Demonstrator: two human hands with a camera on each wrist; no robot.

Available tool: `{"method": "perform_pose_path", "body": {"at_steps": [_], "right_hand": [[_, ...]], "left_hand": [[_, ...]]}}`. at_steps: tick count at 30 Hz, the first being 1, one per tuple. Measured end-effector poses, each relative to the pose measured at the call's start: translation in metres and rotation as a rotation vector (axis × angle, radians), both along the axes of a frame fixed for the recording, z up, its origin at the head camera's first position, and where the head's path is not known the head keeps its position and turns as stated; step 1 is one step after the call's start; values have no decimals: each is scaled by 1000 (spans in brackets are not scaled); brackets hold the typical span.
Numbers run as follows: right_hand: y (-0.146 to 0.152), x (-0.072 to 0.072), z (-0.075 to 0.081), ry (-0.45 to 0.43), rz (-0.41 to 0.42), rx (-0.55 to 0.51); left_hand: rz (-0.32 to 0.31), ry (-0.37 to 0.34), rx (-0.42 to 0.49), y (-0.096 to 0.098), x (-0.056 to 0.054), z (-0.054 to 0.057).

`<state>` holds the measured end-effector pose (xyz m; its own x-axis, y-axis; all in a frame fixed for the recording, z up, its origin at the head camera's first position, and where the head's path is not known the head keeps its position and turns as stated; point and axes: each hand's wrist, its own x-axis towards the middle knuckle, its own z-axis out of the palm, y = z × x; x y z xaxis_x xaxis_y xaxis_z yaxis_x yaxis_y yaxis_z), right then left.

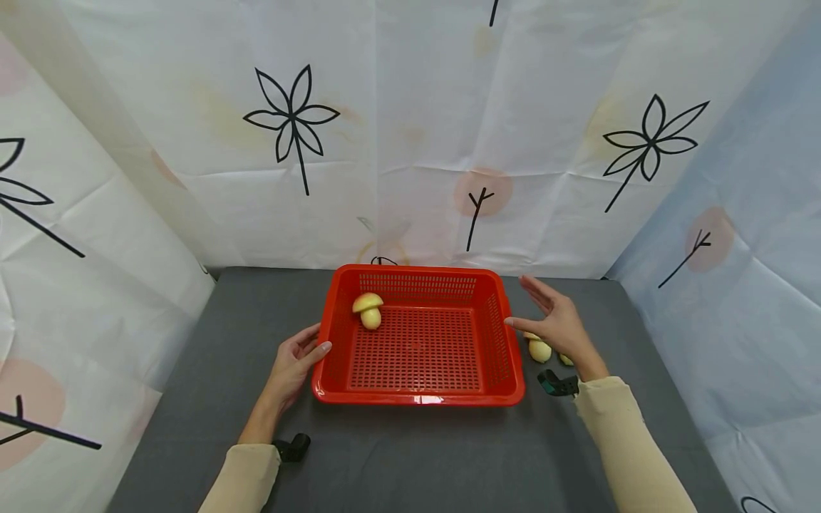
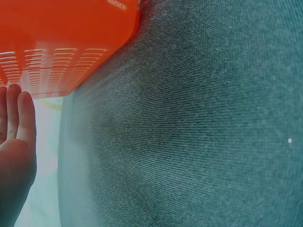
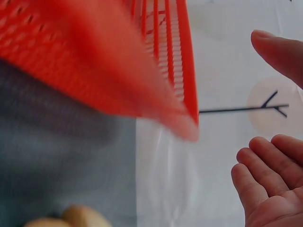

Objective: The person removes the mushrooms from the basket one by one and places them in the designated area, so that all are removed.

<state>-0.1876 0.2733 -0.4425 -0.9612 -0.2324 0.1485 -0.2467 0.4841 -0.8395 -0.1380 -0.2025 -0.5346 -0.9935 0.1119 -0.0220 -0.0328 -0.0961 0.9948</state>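
My left hand [image 1: 291, 367] holds the left rim of a red plastic basket [image 1: 420, 400], thumb over the rim and fingers along the outer wall. The left wrist view shows straight fingers [image 2: 27, 116] against the slotted wall. Inside the basket, at its back left, lies a yellow mushroom [image 1: 368, 311] with a reddish tint on its cap. My right hand [image 1: 561, 324] is spread at the basket's right rim, thumb apart from the fingers, holding nothing. Below that hand lies a second yellow mushroom [image 1: 540, 350], partly covered by it.
Another pale yellow piece [image 1: 566, 360] sits beside the right wrist, mostly hidden. The basket stands on a dark grey table [image 1: 410, 463]. White cloth [image 1: 410, 128] with printed plants hangs behind the table and along both sides. Each wrist wears a black band [image 1: 293, 447].
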Motion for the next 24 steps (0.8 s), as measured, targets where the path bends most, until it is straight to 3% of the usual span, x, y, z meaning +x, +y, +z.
{"method": "perform_pose_path", "body": {"at_steps": [13, 24], "right_hand": [[-57, -17, 3, -51, 87, -61], [-102, -27, -5, -131, 172, -146]], "left_hand": [[0, 10, 8, 1, 0, 0], [-8, 19, 16, 0, 0, -1]]}}
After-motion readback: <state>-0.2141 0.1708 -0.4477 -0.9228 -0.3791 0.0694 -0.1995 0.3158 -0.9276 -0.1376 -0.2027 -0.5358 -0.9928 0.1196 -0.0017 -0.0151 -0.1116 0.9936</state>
